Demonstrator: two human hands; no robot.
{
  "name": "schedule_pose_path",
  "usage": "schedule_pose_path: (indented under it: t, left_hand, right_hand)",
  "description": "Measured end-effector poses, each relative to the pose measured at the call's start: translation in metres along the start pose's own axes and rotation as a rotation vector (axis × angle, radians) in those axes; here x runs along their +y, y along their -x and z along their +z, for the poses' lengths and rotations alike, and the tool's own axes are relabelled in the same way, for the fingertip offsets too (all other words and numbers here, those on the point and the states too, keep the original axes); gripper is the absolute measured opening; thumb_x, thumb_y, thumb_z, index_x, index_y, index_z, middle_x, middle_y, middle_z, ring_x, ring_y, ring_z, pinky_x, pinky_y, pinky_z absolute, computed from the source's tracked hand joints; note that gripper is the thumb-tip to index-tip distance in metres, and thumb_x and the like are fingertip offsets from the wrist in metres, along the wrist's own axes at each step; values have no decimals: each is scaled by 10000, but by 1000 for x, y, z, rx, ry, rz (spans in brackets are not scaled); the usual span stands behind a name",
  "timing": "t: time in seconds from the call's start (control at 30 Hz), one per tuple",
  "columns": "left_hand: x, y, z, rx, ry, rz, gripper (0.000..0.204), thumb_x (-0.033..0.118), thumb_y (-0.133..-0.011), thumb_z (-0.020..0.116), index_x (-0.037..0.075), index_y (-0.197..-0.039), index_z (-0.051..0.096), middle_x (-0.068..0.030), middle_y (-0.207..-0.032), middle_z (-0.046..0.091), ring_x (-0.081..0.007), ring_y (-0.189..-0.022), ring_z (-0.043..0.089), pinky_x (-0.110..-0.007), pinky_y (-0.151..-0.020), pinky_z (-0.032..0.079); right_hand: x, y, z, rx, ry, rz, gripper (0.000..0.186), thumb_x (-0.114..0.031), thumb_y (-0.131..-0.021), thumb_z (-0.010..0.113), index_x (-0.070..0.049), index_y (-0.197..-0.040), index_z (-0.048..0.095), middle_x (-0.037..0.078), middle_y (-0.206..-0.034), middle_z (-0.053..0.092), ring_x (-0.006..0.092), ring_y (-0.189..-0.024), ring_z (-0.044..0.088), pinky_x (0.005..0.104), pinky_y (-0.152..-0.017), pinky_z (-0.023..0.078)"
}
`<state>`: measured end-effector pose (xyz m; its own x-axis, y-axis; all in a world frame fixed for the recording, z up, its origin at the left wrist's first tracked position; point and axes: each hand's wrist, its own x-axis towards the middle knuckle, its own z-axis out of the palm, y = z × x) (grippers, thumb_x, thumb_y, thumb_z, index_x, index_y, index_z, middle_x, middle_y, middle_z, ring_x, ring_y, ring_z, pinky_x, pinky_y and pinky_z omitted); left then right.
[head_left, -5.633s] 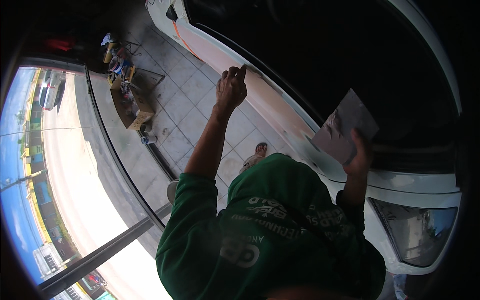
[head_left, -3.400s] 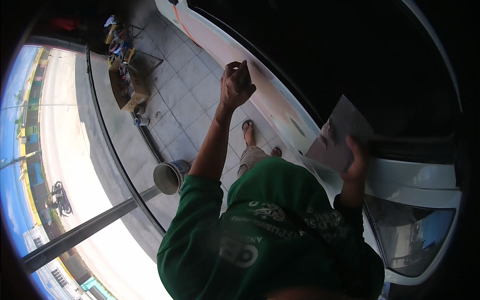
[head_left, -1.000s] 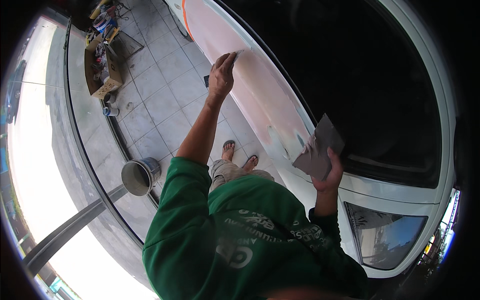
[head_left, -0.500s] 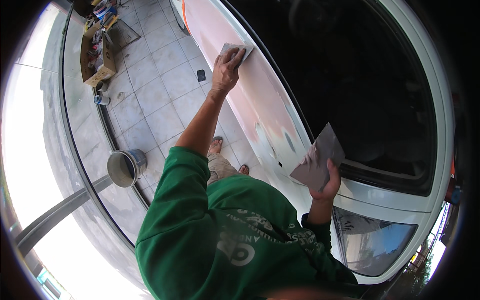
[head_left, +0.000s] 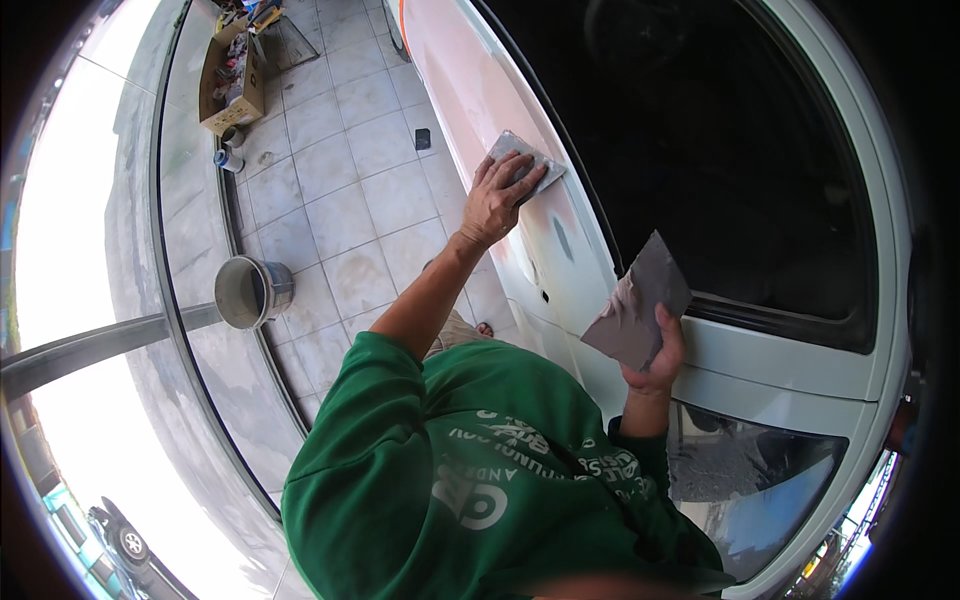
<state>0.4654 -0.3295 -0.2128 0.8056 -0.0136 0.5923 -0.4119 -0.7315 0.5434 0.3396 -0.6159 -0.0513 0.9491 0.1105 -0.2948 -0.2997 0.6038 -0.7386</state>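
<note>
My left hand [head_left: 496, 203] is closed on a thin, flat grey putty spreader [head_left: 514, 146], with its fingers lying over the sheet. The spreader rests against the white car door [head_left: 520, 290], on an area coated with pale pink filler [head_left: 455, 60]. In my right hand [head_left: 655, 350] is a square grey board [head_left: 650, 290], tilted, with a smear of greyish-pink putty [head_left: 622, 303] along its left side. My thumb lies on the board's face and the other fingers are hidden behind it. The board hangs close beside the car's dark side window [head_left: 740, 170].
To the left, a whitish bucket [head_left: 250, 292] stands on the tiled floor [head_left: 360, 215] by a glass wall frame. Farther off are a cardboard box [head_left: 232, 85] of odds and ends, small cans [head_left: 229, 160] and a dark flat piece [head_left: 423, 139] on the tiles.
My left hand has drawn the spreader along the door toward me. My right hand and the board stay almost in place, while the whole view has shifted a little.
</note>
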Motion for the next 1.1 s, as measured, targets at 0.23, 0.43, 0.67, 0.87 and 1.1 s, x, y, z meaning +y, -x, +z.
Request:
schedule_pose_path:
  t: [0.23, 0.43, 0.67, 0.87, 1.1]
  left_hand:
    - [104, 22, -94, -146, 477, -114, 548, -19, -936, 645, 199, -1438, 622, -120, -1476, 585, -343, -1321, 592, -437, -1090, 518]
    - [81, 54, -120, -437, 469, -97, 539, -7, -961, 642, 190, -1459, 592, -122, -1472, 603, -353, -1229, 665, -397, -1014, 584]
    - [-82, -15, -44, -50, 225, -362, 446, 52, -1004, 567, 101, -1447, 578, -192, -1329, 676, -380, -1217, 654, -424, -1011, 533]
    - [-153, -118, -9, 30, 103, -438, 510, 76, -1005, 505, 232, -1489, 546, -195, -1312, 663, -380, -1175, 664, -455, -961, 565]
    - [-180, -151, -6, 53, 64, -312, 422, 107, -1021, 499, 237, -1397, 638, -125, -1283, 682, -345, -1112, 688, -437, -891, 586]
  right_hand:
    - [23, -7, 2, 20, -77, 139, 450, -248, -1020, 604, -52, -1422, 551, 102, -1353, 650, 275, -1240, 629, 461, -1071, 490]
    - [30, -27, 19, -103, -207, 214, 400, -197, -1004, 627, -31, -1366, 587, 100, -1303, 672, 267, -1197, 649, 446, -1038, 508]
    - [25, -27, 52, -49, -16, 58, 459, -189, -981, 640, -10, -1395, 556, 125, -1302, 669, 282, -1204, 646, 441, -1068, 488]
    - [39, -23, 42, 107, 12, 32, 510, -172, -968, 633, 9, -1429, 516, 140, -1341, 640, 301, -1239, 623, 453, -1085, 477]
    - [42, -15, 30, 190, -45, 26, 534, -157, -968, 621, 9, -1456, 481, 145, -1372, 615, 314, -1258, 608, 460, -1095, 471]
